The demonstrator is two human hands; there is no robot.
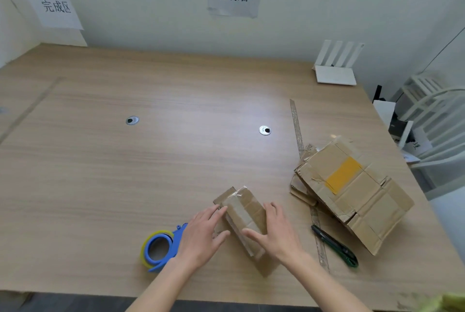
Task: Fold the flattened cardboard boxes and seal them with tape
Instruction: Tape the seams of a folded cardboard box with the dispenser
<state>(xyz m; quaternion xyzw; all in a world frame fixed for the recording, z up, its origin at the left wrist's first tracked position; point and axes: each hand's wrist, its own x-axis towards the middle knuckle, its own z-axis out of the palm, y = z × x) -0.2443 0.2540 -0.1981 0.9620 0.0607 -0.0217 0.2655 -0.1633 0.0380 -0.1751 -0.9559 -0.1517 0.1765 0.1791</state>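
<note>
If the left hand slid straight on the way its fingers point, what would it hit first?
The left hand points up and right, fingertips already against the small cardboard box. It would push into that box first, probably toward the right hand on its other side.

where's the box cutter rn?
Head view, lower right: the box cutter lies on the table right of the right hand, just in front of the flat cardboard stack, beside a clear ruler.
</note>
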